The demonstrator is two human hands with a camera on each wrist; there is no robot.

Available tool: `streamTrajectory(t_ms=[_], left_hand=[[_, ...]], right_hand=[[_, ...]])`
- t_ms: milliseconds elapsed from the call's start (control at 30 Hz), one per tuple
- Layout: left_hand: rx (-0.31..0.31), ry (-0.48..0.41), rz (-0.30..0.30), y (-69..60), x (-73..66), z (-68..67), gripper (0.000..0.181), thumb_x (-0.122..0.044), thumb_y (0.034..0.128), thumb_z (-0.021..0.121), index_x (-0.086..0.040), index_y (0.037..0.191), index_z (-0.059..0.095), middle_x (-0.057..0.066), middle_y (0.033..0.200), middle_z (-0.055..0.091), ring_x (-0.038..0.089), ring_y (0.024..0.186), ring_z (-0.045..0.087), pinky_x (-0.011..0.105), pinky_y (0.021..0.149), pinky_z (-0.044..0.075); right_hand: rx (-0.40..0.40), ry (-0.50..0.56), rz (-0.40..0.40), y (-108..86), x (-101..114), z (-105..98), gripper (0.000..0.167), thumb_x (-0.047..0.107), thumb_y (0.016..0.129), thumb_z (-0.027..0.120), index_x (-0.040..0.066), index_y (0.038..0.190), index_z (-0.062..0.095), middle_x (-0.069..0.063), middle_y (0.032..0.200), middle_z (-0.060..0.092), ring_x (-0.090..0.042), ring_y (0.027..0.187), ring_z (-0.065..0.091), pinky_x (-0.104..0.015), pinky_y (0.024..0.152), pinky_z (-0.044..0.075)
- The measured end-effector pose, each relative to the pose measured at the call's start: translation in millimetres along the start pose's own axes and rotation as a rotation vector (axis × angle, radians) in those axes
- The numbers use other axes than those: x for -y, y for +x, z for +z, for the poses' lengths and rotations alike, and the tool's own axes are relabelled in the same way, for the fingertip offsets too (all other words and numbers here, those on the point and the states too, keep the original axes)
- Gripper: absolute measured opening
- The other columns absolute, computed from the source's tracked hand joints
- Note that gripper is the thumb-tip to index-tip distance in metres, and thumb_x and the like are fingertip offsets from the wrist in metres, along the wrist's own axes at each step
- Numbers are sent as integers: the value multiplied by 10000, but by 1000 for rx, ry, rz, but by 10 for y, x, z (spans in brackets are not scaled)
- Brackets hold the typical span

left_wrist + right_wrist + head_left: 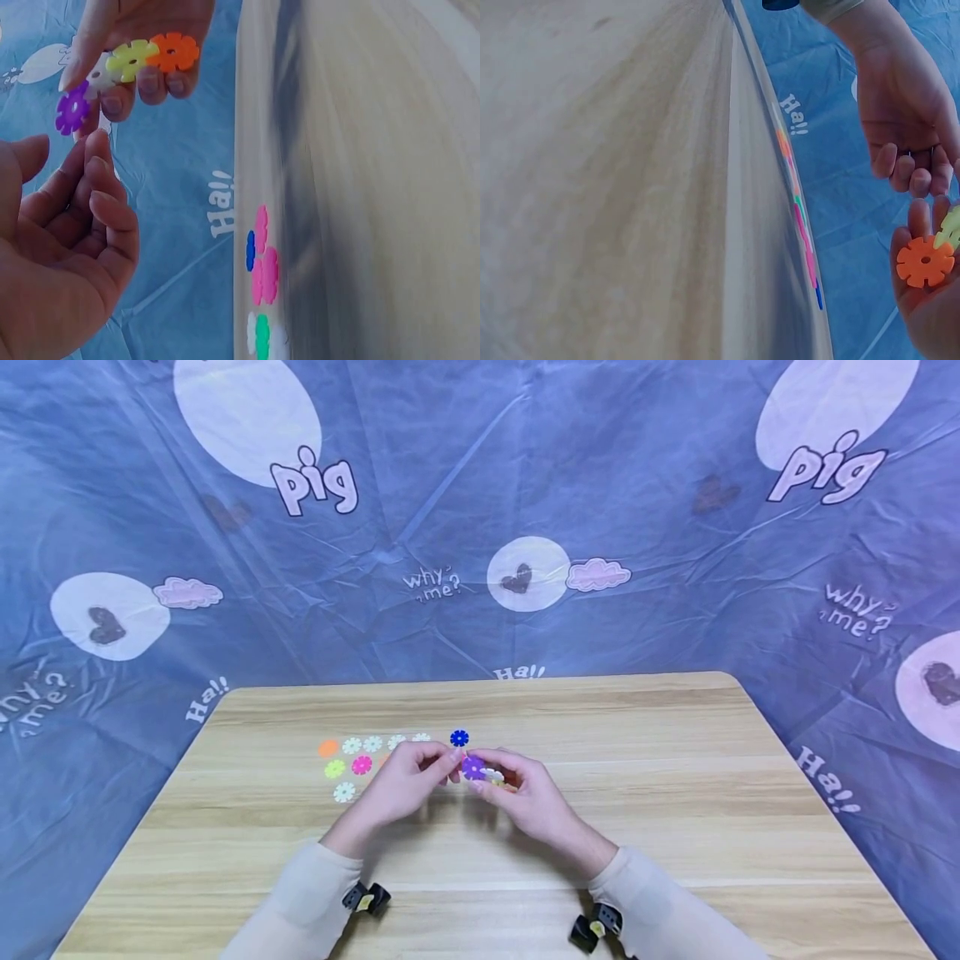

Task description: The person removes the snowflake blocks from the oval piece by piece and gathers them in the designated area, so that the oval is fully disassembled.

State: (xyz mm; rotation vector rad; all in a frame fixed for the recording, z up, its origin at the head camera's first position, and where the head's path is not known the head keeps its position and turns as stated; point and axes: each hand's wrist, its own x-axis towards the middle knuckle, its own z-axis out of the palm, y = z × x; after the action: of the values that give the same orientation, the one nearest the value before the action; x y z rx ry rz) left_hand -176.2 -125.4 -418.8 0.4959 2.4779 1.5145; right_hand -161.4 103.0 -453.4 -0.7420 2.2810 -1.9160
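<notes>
My right hand (536,795) pinches a short chain of linked, notched plastic snowflake discs above the table. A purple disc (73,108) forms the end toward my left hand, followed by a white disc (99,75), a yellow disc (132,61) and an orange disc (925,261). The thumb lies over the white and purple end, with fingers behind the chain. My left hand (405,781) is close beside the purple disc, its fingers loosely bent. In the left wrist view a gap shows between its thumb and fingers, which hold nothing.
On the wooden table (675,760) behind and left of the hands lie loose discs: several white ones (372,744), an orange one (328,748), a yellow-green one (334,768), a pink one (362,765) and a dark blue one (459,738). My left hand hides others. A blue printed cloth (450,635) hangs behind.
</notes>
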Motion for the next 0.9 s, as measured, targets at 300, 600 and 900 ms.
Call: streamTrajectory(t_ms=[300,600,900], left_hand=[[19,-102,-12,-21,8,25,254,-164,1072,660,12,929,776,-12,796,697,162,734,590,214,658,505],[-67,-241,-133,-56,8,-22,208,-84,1065,639,77,998,753,-34,779,720,113,728,600,248,695,562],[-90,-237,-152,-92,43,18,218,-122,1075,636,55,1025,752,-24,799,711,155,739,619,249,668,554]], right_hand=[[30,-15,26,1,-2,21,481,144,978,795,94,1443,680,-127,1227,746,-138,1088,702,-274,951,607],[9,-24,97,-14,-7,-2,477,158,980,799,87,1437,680,-133,1328,729,-252,1204,692,-253,1027,580],[-4,-24,126,-29,-18,6,444,136,993,780,57,1419,684,-189,1253,756,-146,982,736,-233,872,619]])
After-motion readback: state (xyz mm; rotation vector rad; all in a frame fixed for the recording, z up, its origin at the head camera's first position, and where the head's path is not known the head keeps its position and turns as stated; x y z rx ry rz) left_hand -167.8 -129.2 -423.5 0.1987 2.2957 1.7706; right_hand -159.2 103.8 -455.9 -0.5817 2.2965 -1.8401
